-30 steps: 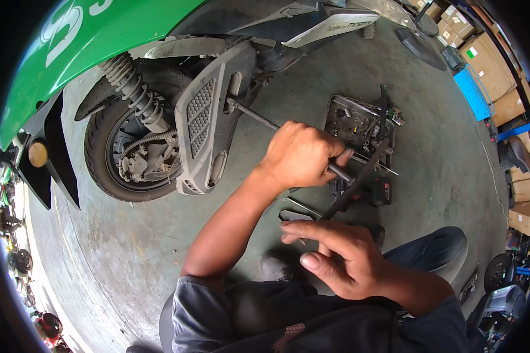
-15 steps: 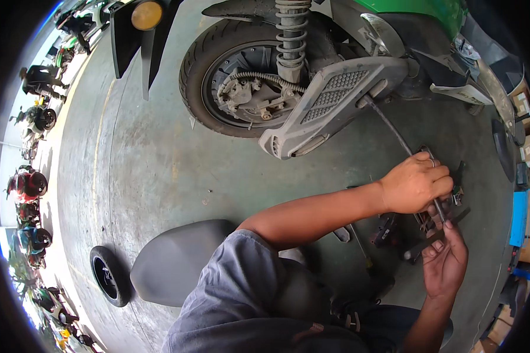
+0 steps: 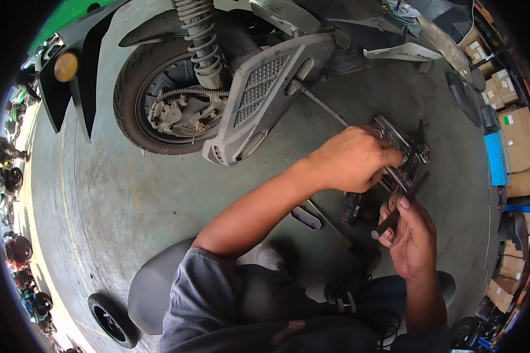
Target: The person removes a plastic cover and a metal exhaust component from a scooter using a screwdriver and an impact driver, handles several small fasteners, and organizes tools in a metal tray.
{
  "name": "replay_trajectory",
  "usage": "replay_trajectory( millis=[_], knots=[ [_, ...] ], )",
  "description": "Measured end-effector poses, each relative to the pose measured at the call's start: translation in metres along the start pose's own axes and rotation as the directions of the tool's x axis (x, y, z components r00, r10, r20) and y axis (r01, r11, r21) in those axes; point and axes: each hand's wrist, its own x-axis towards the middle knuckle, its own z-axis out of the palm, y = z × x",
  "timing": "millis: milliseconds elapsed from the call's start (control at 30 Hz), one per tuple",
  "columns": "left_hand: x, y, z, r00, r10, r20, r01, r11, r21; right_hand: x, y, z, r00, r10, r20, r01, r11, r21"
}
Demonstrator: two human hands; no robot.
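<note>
A long dark T-handle wrench [image 3: 324, 107] reaches from an opening in the scooter's grey side panel [image 3: 277, 112] toward me. My left hand [image 3: 354, 157] is wrapped around its shaft, a ring on one finger. At the near end, my right hand [image 3: 413, 238] has its thumb and fingers closed on the crossbar, which sticks out past both sides of the fingers. What the far tip of the wrench engages is hidden inside the panel. Beyond the panel show the scooter's wheel [image 3: 125, 100] and a coil shock absorber [image 3: 195, 26].
Dark metal parts [image 3: 418, 147] lie on the floor beyond my hands. Nearer are a black power tool [image 3: 353, 209] and a screwdriver-like tool [image 3: 330, 220]. A scooter seat [image 3: 159, 288] and a loose small tyre [image 3: 112, 320] lie at the left; cardboard boxes [image 3: 518, 141] line the right side.
The view has shifted, so the scooter appears farther left. Both hands stay on the wrench, and its crossbar now appears at a steeper angle, turned with my right hand.
</note>
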Motion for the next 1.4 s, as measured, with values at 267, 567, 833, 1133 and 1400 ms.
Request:
replay_trajectory(
  millis=[267,567,833,1133,1400],
  knots=[
    [0.015,0.009,-0.034,0.996,-0.091,0.024,0.089,0.994,0.064,-0.007,-0.007,-0.025,0.592,-0.740,0.320,0.516,0.043,-0.855],
    [0.009,0.006,-0.016,0.988,-0.118,0.100,0.115,0.993,0.032,0.009,-0.015,-0.008,0.569,-0.474,0.672,0.601,-0.318,-0.733],
    [0.003,0.005,-0.010,0.992,-0.104,0.074,0.101,0.994,0.043,-0.005,0.032,-0.021,0.786,-0.613,0.083,0.485,0.526,-0.699],
    [0.009,0.007,-0.019,0.990,-0.118,0.080,0.117,0.993,0.008,-0.008,0.027,-0.023,0.708,-0.686,0.166,0.560,0.403,-0.724],
    [0.017,0.011,-0.014,0.993,-0.117,0.012,0.116,0.993,0.016,0.003,0.010,-0.012,0.684,-0.651,0.329,0.562,0.183,-0.807]
  ],
)
